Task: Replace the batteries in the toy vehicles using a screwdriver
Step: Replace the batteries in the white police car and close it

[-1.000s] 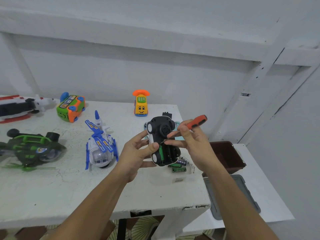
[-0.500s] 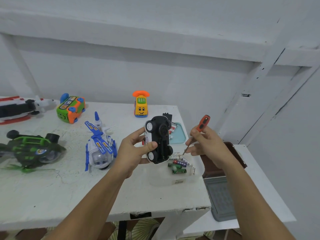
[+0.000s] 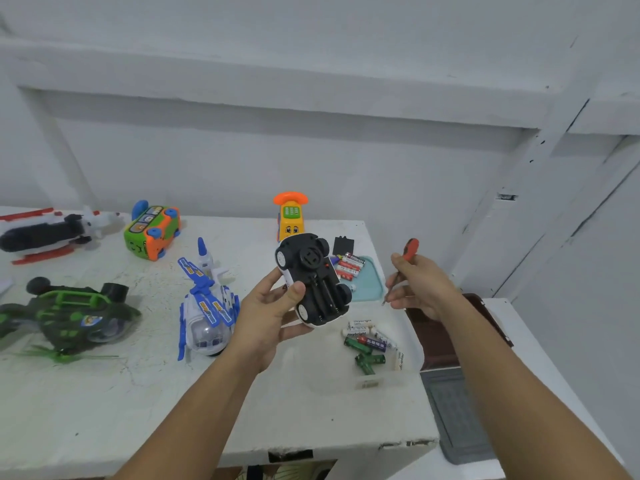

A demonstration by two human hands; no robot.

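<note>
The frame's left edge is cutting off the green helicopter (image 3: 65, 317) and the white-and-black toy (image 3: 45, 232) above it. At centre right, the right hand (image 3: 422, 289) is hiding the middle of the screwdriver (image 3: 411, 247) and part of the brown box (image 3: 429, 344) behind it.

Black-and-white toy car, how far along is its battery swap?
Done: black cover off, set behind; compartment looks empty. In hand: left hand grips the black-and-white toy car, right hand holds the orange-handled screwdriver. Left: fit red batteries from the teal tray, screw cover back.
</note>
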